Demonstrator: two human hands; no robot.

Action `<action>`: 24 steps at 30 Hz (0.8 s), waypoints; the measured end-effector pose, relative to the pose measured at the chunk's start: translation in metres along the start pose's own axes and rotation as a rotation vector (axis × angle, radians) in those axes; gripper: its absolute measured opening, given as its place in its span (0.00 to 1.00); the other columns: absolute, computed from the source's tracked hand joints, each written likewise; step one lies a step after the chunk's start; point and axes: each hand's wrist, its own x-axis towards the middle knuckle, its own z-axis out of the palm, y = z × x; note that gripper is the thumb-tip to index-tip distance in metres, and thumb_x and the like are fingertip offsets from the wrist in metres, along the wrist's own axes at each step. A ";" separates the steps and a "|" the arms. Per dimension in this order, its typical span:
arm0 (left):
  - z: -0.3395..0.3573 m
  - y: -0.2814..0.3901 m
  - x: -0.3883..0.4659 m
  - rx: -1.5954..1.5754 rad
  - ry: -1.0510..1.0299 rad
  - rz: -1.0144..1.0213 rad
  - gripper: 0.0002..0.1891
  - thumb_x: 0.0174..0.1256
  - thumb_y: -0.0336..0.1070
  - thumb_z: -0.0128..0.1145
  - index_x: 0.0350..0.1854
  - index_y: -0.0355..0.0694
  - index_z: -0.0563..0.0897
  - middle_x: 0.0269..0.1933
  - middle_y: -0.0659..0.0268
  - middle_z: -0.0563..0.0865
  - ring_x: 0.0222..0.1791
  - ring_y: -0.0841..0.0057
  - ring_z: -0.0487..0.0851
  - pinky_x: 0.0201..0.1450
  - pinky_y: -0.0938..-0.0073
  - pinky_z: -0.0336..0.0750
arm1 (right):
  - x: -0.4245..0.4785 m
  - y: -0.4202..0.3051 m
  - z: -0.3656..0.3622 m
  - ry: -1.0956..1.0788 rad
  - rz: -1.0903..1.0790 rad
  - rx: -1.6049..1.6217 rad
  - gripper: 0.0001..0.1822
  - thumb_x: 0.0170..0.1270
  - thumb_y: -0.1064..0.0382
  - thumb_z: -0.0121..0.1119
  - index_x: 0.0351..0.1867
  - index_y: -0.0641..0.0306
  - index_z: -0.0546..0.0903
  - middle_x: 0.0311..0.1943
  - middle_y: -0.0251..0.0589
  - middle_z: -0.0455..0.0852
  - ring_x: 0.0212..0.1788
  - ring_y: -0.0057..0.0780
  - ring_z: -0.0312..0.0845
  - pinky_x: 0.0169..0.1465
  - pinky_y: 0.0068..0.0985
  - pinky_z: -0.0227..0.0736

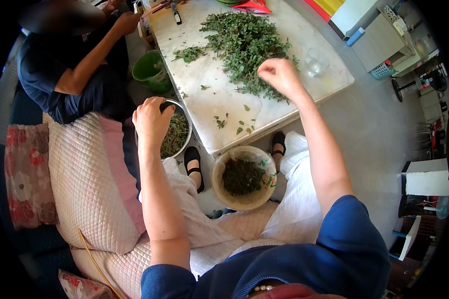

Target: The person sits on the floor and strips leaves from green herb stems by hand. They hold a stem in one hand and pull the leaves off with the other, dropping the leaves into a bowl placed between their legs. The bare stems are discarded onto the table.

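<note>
A large heap of leafy green stems point(252, 48) lies on the white marble-look table point(200, 101). My right hand point(278, 74) is at the heap's right edge with its fingers curled; whether it pinches a stem is not clear. Over the rim of a metal bowl point(189, 130) my left hand point(153, 114) hovers, fingers bent downward, and what is beneath them is hidden. Stripped stems point(174, 136) fill part of that bowl. Between my feet stands a plastic-lined tub point(219, 190) with dark green leaves point(243, 177) inside. A small sprig pile point(189, 54) and loose leaves lie on the table.
A person point(71, 74) sits at the left, hands raised near the table's far corner. A green bucket point(149, 73) stands beside the table. On the table are a clear glass point(316, 63), a black-handled knife point(176, 15) and a red plastic bag point(252, 6).
</note>
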 end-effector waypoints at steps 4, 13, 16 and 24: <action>0.002 0.006 0.000 -0.025 -0.038 0.026 0.18 0.54 0.41 0.62 0.45 0.38 0.86 0.51 0.59 0.85 0.53 0.59 0.80 0.61 0.61 0.65 | 0.012 0.009 0.015 0.133 -0.112 -0.075 0.04 0.53 0.66 0.64 0.31 0.58 0.87 0.30 0.38 0.87 0.31 0.35 0.84 0.38 0.30 0.78; 0.007 0.010 -0.001 -0.087 -0.047 0.152 0.18 0.55 0.40 0.62 0.46 0.35 0.85 0.48 0.54 0.85 0.51 0.57 0.81 0.54 0.63 0.73 | 0.015 0.016 0.048 0.076 -0.184 -0.562 0.02 0.51 0.66 0.65 0.27 0.56 0.86 0.32 0.35 0.83 0.42 0.37 0.80 0.43 0.34 0.78; 0.002 0.010 -0.003 -0.114 -0.080 0.139 0.18 0.55 0.39 0.61 0.46 0.34 0.84 0.48 0.53 0.85 0.50 0.56 0.81 0.54 0.63 0.74 | 0.012 -0.002 0.030 0.065 -0.211 -0.379 0.04 0.49 0.69 0.64 0.27 0.55 0.86 0.31 0.32 0.82 0.42 0.34 0.78 0.43 0.33 0.78; 0.005 0.019 -0.001 -0.170 -0.117 0.128 0.19 0.55 0.40 0.62 0.47 0.34 0.84 0.49 0.53 0.84 0.51 0.55 0.81 0.54 0.62 0.74 | -0.001 0.008 0.047 -0.130 -0.292 -0.556 0.07 0.52 0.71 0.59 0.26 0.56 0.87 0.32 0.36 0.80 0.44 0.34 0.73 0.52 0.35 0.67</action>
